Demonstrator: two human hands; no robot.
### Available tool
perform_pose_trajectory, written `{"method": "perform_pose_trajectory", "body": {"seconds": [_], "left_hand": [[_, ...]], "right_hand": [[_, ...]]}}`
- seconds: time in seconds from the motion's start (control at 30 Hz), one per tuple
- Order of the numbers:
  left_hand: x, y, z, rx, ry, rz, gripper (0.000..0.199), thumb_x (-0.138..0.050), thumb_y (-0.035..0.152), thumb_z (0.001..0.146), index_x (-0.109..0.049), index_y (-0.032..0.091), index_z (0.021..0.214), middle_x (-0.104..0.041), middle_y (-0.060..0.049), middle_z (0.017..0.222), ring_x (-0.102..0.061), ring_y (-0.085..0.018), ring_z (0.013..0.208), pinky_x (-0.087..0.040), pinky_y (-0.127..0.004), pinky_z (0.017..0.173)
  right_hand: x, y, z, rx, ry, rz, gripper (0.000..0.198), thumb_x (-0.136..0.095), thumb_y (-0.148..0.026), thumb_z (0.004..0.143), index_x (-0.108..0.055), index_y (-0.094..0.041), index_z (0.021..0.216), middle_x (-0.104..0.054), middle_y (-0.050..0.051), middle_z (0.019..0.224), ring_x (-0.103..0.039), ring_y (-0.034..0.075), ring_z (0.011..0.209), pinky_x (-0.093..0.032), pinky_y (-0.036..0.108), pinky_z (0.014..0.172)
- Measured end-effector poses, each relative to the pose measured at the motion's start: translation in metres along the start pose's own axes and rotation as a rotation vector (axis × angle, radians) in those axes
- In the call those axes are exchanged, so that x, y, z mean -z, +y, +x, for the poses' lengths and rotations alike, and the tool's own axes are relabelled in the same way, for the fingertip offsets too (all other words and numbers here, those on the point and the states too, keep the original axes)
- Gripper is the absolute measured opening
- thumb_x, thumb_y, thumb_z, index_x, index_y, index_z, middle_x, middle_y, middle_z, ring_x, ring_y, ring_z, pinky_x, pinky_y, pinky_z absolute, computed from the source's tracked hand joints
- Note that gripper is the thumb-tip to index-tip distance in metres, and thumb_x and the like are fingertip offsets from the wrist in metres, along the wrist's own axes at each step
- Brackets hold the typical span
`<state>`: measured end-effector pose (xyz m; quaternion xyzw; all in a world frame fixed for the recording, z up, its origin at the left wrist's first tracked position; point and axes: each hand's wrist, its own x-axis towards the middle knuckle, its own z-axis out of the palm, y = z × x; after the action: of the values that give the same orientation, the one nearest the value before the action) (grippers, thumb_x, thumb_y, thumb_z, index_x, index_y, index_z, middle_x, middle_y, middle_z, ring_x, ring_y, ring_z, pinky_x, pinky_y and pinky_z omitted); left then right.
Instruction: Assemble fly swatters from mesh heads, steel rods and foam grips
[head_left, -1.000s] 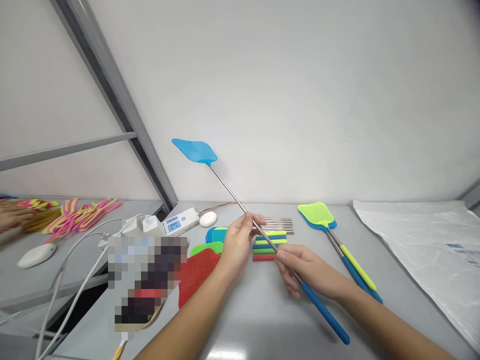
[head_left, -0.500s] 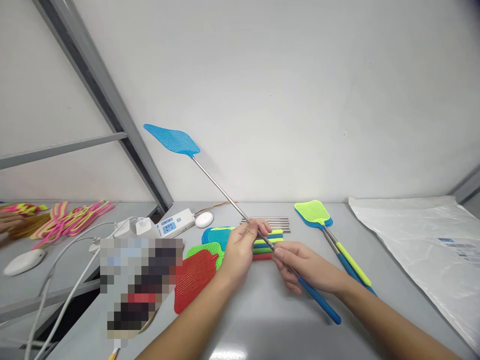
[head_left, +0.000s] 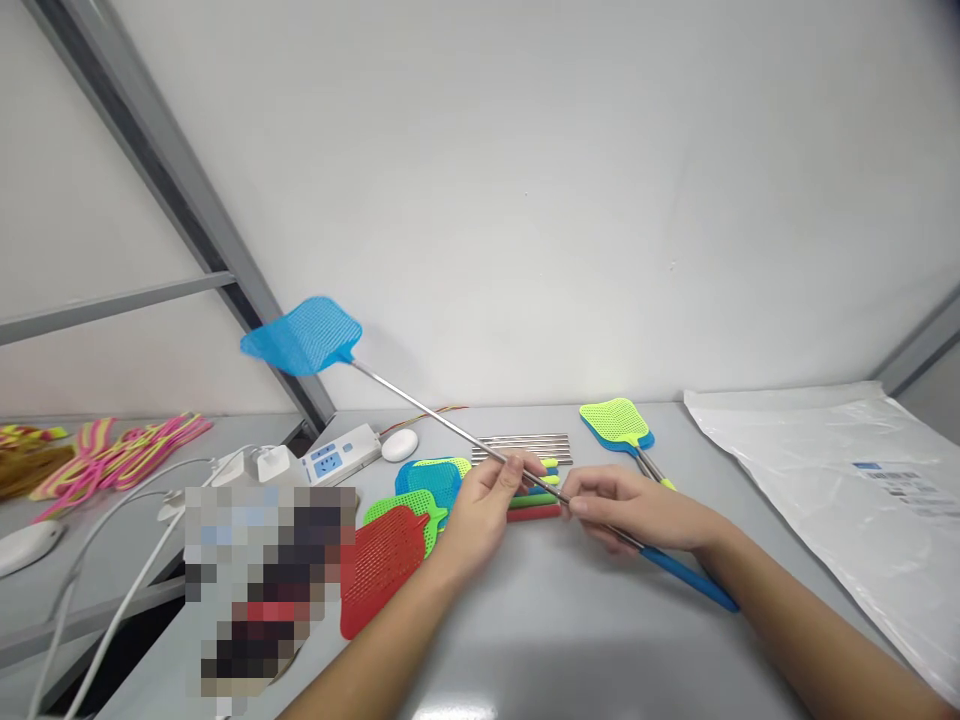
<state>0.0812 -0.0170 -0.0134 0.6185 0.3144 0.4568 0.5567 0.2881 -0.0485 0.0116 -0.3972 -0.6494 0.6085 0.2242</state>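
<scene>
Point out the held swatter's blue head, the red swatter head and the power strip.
Held swatter's blue head (head_left: 306,338): head view, middle of its mesh.
Red swatter head (head_left: 382,570): head view, on its mesh.
Power strip (head_left: 341,457): head view, on its top face.

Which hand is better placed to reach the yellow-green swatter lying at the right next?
Likely the right hand: it is nearer the yellow-green swatter than the left hand, though both hold the blue swatter.

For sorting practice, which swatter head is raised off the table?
The blue head on the shaft held by the left hand and right hand; the other heads lie on the table.
</scene>
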Motion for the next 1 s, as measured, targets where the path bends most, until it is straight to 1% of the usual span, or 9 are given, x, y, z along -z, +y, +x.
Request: {"method": "perform_pose_trajectory", "body": {"seconds": [0.1,0.17,0.3,0.47,0.6,0.7,0.8,0.93,1.0], "left_hand": [[0.000,0.000,0.000,0.046,-0.056,0.043,0.034,-0.051,0.046,0.089,-0.070,0.017,0.091,-0.063,-0.005,0.091,-0.055,-0.016,0.080,-0.044,-0.028,0.079],[-0.003,0.000,0.001,0.052,-0.049,0.079,0.033,-0.054,0.045,0.088,-0.071,0.017,0.089,-0.062,-0.005,0.083,-0.055,-0.017,0.079,-0.045,-0.028,0.077],[-0.009,0.003,0.003,-0.030,0.007,0.143,0.033,-0.054,0.043,0.088,-0.073,0.016,0.089,-0.060,-0.004,0.071,-0.056,-0.019,0.078,-0.043,-0.031,0.080],[-0.005,0.013,0.004,-0.094,0.107,0.113,0.036,-0.050,0.045,0.090,-0.073,0.017,0.088,-0.063,-0.004,0.069,-0.059,-0.019,0.078,-0.041,-0.031,0.081],[0.007,0.013,0.004,-0.090,0.282,0.002,0.040,-0.051,0.051,0.087,-0.071,0.016,0.086,-0.061,-0.004,0.064,-0.057,-0.018,0.068,-0.042,-0.030,0.071],[0.012,0.009,0.005,-0.083,0.314,-0.013,0.040,-0.049,0.052,0.088,-0.069,0.016,0.089,-0.059,-0.002,0.062,-0.056,-0.016,0.064,-0.043,-0.028,0.068],[0.008,0.005,0.005,-0.067,0.232,-0.012,0.036,-0.049,0.050,0.089,-0.065,0.017,0.091,-0.060,-0.001,0.066,-0.054,-0.014,0.062,-0.043,-0.027,0.066],[-0.003,0.006,0.004,0.031,-0.007,0.013,0.025,-0.057,0.042,0.086,-0.061,0.017,0.086,-0.061,0.000,0.066,-0.055,-0.012,0.060,-0.045,-0.026,0.065],[-0.006,0.008,0.003,0.066,-0.091,0.008,0.024,-0.057,0.041,0.087,-0.060,0.017,0.084,-0.062,0.000,0.063,-0.056,-0.013,0.058,-0.046,-0.027,0.066]], "right_hand": [[0.008,-0.005,-0.006,-0.005,0.059,-0.157,0.027,-0.049,-0.046,0.090,-0.055,-0.020,0.086,-0.049,-0.006,0.056,-0.045,0.009,0.049,-0.035,0.022,0.048],[0.014,-0.007,-0.011,0.013,0.113,-0.320,0.028,-0.048,-0.044,0.091,-0.059,-0.019,0.082,-0.052,-0.003,0.060,-0.047,0.011,0.055,-0.036,0.023,0.053],[0.020,-0.012,-0.014,0.082,0.242,-0.560,0.032,-0.041,-0.041,0.094,-0.063,-0.021,0.083,-0.058,0.001,0.071,-0.049,0.014,0.064,-0.036,0.025,0.059],[0.023,-0.019,-0.019,0.133,0.286,-0.662,0.035,-0.037,-0.043,0.096,-0.064,-0.023,0.086,-0.061,0.001,0.076,-0.051,0.016,0.068,-0.036,0.027,0.063],[0.039,-0.018,-0.031,0.081,0.310,-0.683,0.038,-0.036,-0.046,0.095,-0.063,-0.023,0.082,-0.060,0.001,0.074,-0.050,0.017,0.068,-0.036,0.028,0.062],[0.050,-0.012,-0.036,0.044,0.333,-0.684,0.038,-0.039,-0.047,0.094,-0.064,-0.023,0.080,-0.058,0.001,0.071,-0.047,0.016,0.066,-0.035,0.028,0.060],[0.049,-0.008,-0.032,0.064,0.375,-0.677,0.036,-0.041,-0.045,0.093,-0.064,-0.022,0.078,-0.057,0.000,0.069,-0.046,0.015,0.064,-0.034,0.027,0.058],[0.033,-0.005,-0.019,0.144,0.381,-0.656,0.031,-0.047,-0.045,0.091,-0.065,-0.022,0.080,-0.059,0.001,0.069,-0.049,0.015,0.064,-0.034,0.027,0.057],[0.025,-0.005,-0.014,0.162,0.364,-0.644,0.031,-0.048,-0.046,0.091,-0.065,-0.022,0.081,-0.058,0.000,0.067,-0.048,0.015,0.061,-0.033,0.027,0.056]]}}
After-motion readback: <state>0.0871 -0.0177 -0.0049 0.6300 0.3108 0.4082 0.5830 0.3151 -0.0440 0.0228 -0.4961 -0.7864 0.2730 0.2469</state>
